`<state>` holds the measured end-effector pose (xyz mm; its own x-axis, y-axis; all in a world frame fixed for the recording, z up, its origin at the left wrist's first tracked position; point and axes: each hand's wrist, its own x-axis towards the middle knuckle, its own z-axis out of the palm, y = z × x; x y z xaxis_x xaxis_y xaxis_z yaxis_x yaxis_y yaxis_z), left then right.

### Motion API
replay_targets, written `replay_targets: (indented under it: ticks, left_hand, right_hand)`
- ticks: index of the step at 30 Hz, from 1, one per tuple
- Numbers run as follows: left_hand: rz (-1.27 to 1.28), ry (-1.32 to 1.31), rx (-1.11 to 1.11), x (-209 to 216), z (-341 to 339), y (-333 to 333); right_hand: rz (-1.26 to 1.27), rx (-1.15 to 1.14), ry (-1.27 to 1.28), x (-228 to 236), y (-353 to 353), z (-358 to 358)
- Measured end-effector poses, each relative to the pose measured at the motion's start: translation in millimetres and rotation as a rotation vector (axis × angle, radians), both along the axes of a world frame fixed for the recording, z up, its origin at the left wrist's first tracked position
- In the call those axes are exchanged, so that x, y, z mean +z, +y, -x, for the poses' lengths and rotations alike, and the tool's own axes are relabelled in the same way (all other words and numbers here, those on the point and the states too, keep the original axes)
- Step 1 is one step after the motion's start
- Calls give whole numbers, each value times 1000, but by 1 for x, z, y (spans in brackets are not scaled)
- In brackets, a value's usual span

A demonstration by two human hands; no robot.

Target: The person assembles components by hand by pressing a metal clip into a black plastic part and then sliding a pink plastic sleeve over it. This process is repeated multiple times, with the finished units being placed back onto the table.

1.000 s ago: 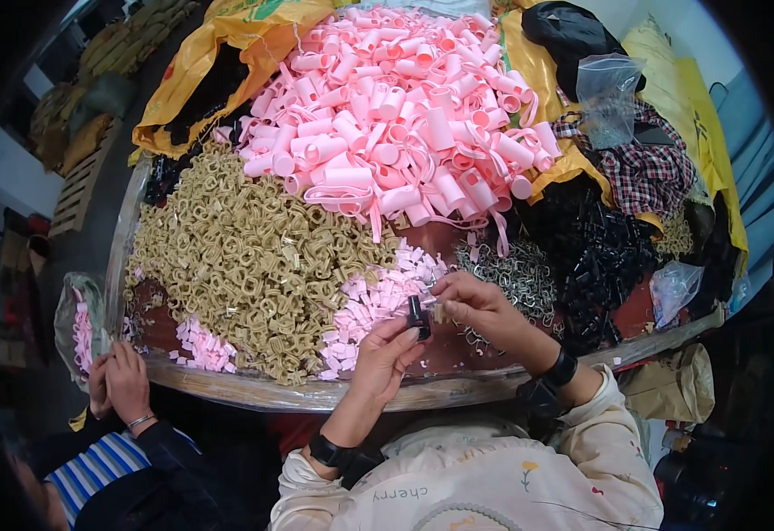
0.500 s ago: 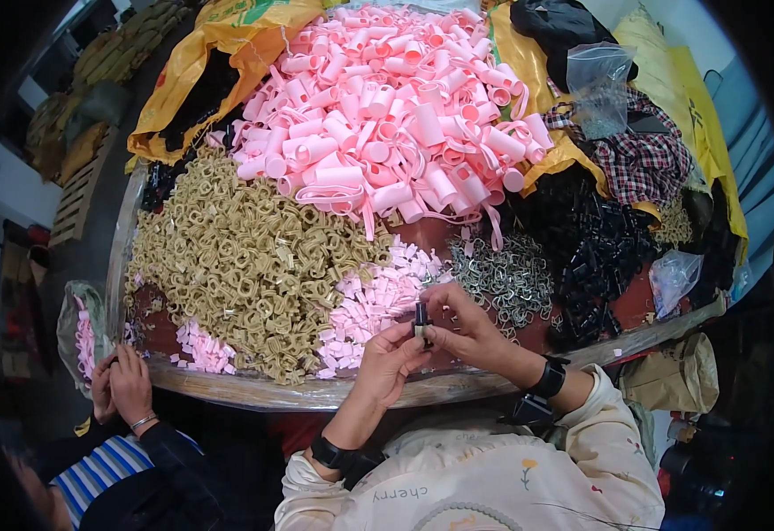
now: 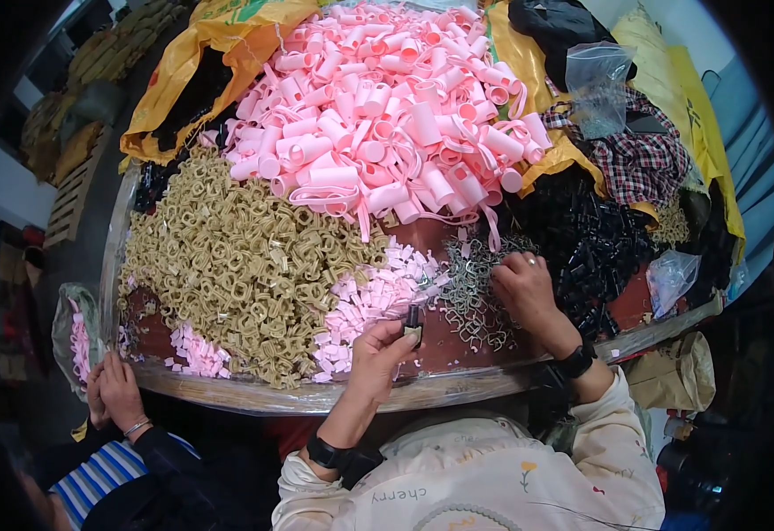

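Observation:
My left hand [image 3: 376,356] pinches a small black plastic part [image 3: 413,320] upright between thumb and fingers. A tan piece seems to sit at the lower end of the part, partly covered by my thumb. To the right, my right hand [image 3: 527,288] is at the pile of silver metal hooks [image 3: 475,305], its fingers curled down at the pile's right side. Whether a hook is between those fingertips is hidden. Small light pink pieces [image 3: 365,305] lie just beyond my left hand, beside a large heap of tan rings [image 3: 245,265].
Pink tubes with straps [image 3: 387,115] form a big mound at the back. Black plastic parts [image 3: 595,257] are heaped on the right, near a clear bag [image 3: 673,281]. Another person's hands [image 3: 117,389] are at the table's left edge. The wrapped table rim [image 3: 263,398] runs along the front.
My right hand has left the black part and moved right to the metal hooks. My left hand keeps the part and has shifted slightly left and down.

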<state>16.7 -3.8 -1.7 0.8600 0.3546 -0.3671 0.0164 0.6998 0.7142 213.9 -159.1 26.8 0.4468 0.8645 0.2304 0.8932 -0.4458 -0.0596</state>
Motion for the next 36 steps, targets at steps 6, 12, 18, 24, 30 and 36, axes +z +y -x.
replay_targets:
  ticks: [6,12,18,24,30,36]
  left_hand:
    - [58,36,24,7,2,0]
    - [115,33,101,6,-1,4]
    - [145,-28,96,7,-9,-3]
    - [194,-82,34,12,-7,-8]
    - [239,-63,-7,16,-4,-10]
    - [322,-148,-146,20,-3,-12]
  right_hand:
    - [-65,220,-131,-20,52,-25]
    - [-248,115,234,-18,44,-15]
    - [-406,74,1291,20,43,44]
    - [-485,377,821,26,52,68]
    - [-492,191,925,23,48,76]
    - [-589,404,463,10,39,79]
